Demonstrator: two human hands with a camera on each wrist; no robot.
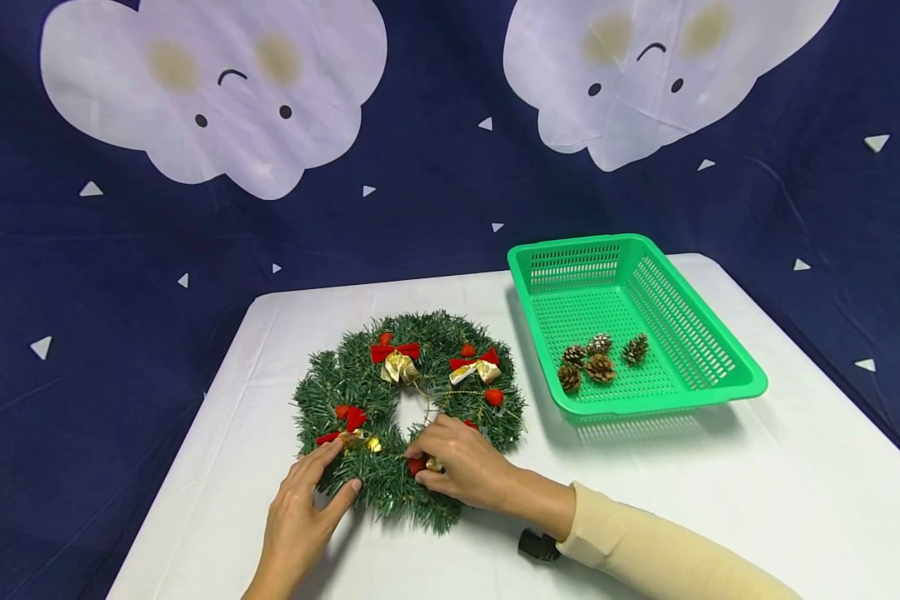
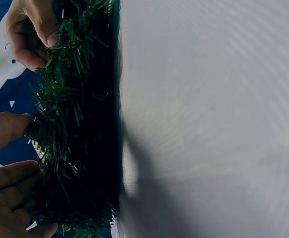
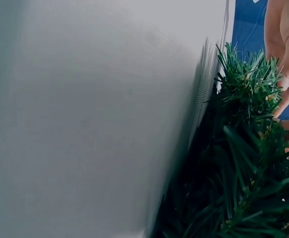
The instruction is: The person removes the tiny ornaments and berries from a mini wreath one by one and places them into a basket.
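A green tinsel wreath (image 1: 378, 483) lies flat on the white table. It carries red bows with gold trim, such as the upper-left bow (image 1: 395, 353), and red berry-like pieces, among them a red berry (image 1: 494, 397). At the lower-left rim my left hand (image 1: 300, 508) rests with fingers spread, fingertips by a red-and-gold bow (image 1: 350, 427). My right hand (image 1: 468, 465) pinches a red-and-gold ornament (image 1: 416, 466) at the lower inner edge; its fingers cover much of that piece. In the left wrist view, both hands touch the wreath's edge.
A green plastic basket (image 1: 690, 407) stands on the right of the table, with several pine cones (image 1: 600, 367) in its near left corner. Beneath the right forearm sits a small black object (image 1: 537, 545). A dark blue cloth with clouds hangs behind the table (image 1: 217, 500).
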